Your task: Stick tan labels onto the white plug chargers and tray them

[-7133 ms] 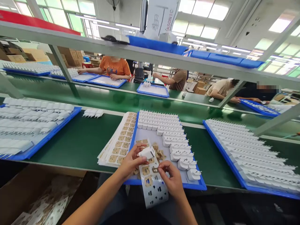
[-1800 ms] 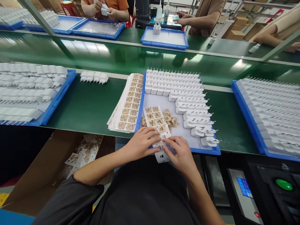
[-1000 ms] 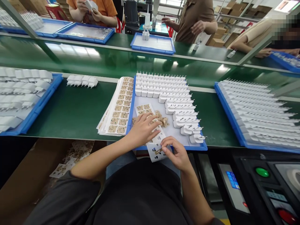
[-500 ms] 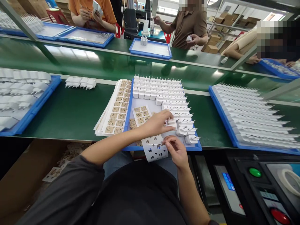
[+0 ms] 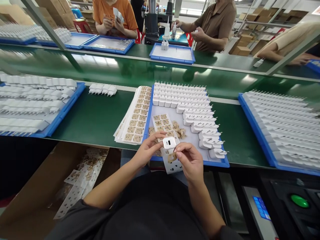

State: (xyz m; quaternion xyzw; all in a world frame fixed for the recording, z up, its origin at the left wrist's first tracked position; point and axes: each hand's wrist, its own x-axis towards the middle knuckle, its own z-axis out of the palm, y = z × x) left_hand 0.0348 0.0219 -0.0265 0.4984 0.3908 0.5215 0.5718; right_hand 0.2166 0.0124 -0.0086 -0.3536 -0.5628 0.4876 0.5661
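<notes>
My left hand (image 5: 150, 146) holds a white plug charger (image 5: 169, 142) by its left side, its face with a dark port slot turned up. My right hand (image 5: 192, 161) is closed in a pinch at the charger's lower right edge; what lies between its fingertips is too small to make out. Beneath both hands a sticker sheet (image 5: 163, 124) with brown-backed pieces hangs over the front edge of the blue tray (image 5: 225, 162). Rows of white chargers (image 5: 180, 96) with their pins up fill the tray's back and right side. Loose brown backing scraps (image 5: 178, 130) lie beside the sheet.
Left of the tray lies a stack of sticker sheets (image 5: 136, 116). More charger trays stand at far left (image 5: 81, 90) and right (image 5: 255, 133). A box (image 5: 27, 190) with used sheets is below the bench. Co-workers (image 5: 115, 20) stand across the green bench.
My left hand has lifted a charger from the tray and brought it toward me, over the sheet. My right hand now meets it there. The view has turned slightly left.
</notes>
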